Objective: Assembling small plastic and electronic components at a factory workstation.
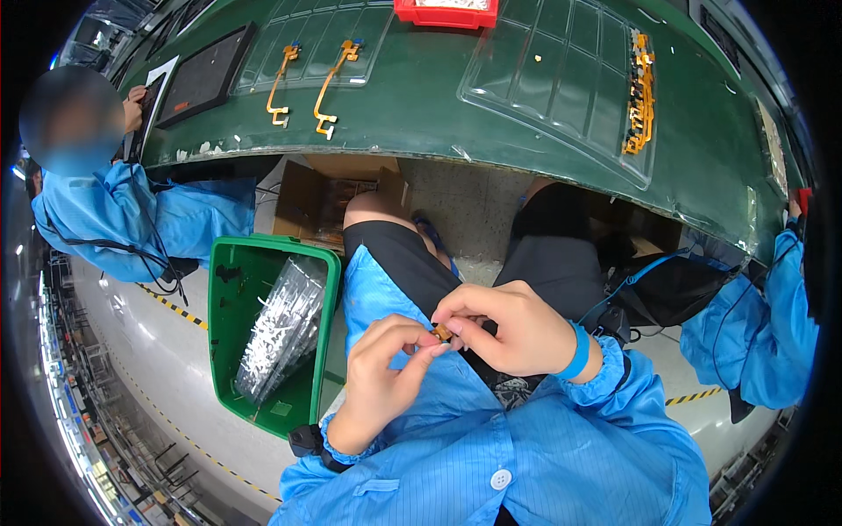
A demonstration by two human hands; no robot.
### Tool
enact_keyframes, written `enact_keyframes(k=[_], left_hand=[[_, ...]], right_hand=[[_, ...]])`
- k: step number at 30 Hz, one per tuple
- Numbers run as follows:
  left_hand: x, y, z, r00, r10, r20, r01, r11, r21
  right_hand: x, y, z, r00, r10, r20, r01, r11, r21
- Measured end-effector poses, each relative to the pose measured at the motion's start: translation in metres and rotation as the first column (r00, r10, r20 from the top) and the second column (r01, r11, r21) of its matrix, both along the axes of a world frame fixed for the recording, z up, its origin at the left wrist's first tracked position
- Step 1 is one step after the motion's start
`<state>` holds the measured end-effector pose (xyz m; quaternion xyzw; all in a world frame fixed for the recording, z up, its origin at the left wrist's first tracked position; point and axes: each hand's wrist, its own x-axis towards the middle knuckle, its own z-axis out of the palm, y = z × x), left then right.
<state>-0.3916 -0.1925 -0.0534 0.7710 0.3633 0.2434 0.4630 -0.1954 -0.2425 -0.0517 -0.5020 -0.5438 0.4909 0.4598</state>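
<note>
Over my lap, both hands meet at a small orange and dark part that looks like the end of a flex cable; most of it is hidden by fingers. My left hand pinches it between thumb and forefinger from the left. From the right, my right hand, with a blue band at its wrist, closes its fingertips on the same part. On the bench ahead lie two orange flex cables, a shorter one and a longer one. Several more flex cables are bunched in a row at the right.
Clear plastic trays lie on the green bench, with a red box at its far side. Left of my legs stands a green bin holding clear trays and white scraps. A cardboard box sits under the bench. Co-workers sit on both sides.
</note>
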Motion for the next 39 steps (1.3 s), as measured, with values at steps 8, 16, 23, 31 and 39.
enact_keyframes(k=[8,16,23,31,39], left_hand=[[-0.001,0.001,0.006,0.999,0.041,0.012,-0.039,0.990,-0.134],[-0.036,0.003,-0.016,0.843,0.526,0.117,-0.514,0.850,-0.120],[-0.119,0.018,-0.046,0.445,0.606,-0.659,-0.232,0.789,0.569],[-0.007,0.012,-0.028,0.963,-0.188,0.191,0.215,0.967,-0.135],[0.021,0.005,-0.023,0.958,-0.170,0.233,0.261,0.853,-0.451]], right_hand=[[0.001,0.001,0.001,0.996,0.091,0.020,-0.092,0.996,0.023],[0.003,-0.001,-0.003,0.994,0.059,-0.090,-0.061,0.998,-0.027],[0.014,-0.002,0.000,0.965,0.000,-0.263,-0.029,0.994,-0.106],[0.031,-0.018,-0.003,0.913,-0.001,-0.408,-0.078,0.981,-0.177],[0.058,-0.041,-0.017,0.910,-0.041,-0.413,-0.055,0.974,-0.218]])
